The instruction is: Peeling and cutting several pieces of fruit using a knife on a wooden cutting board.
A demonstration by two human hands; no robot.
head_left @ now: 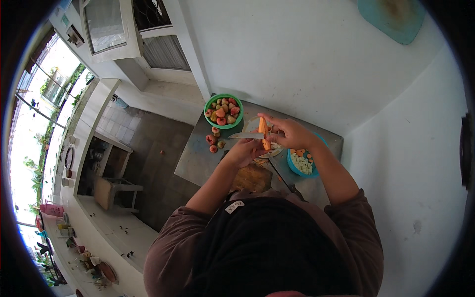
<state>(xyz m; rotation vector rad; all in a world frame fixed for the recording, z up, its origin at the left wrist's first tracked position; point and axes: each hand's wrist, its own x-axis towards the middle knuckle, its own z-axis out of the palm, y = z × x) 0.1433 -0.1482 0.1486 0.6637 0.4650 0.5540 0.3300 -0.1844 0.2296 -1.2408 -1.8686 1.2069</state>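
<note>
Above the table, an orange carrot piece (261, 124) stands upright between my two hands. My left hand (243, 153) is closed at its lower part, fingertips against it. My right hand (292, 133) is closed at the other side, its index finger reaching the carrot's upper end. A knife (246, 135) lies across the carrot with its tip to the left. Its handle is hidden, apparently in my right hand. Beneath my hands is a pale round plate (251, 124) with scraps. By my right forearm stands a blue bowl (322, 137) holding pale cut pieces and orange slices.
A green basin (206, 119) of red-green fruits stands at the far left of the grey table (190, 161), several more fruits (212, 140) beside it. Near my body lie a brown wooden board (253, 179) and a second, dark-handled knife (280, 174). White walls bound the table's far and right sides.
</note>
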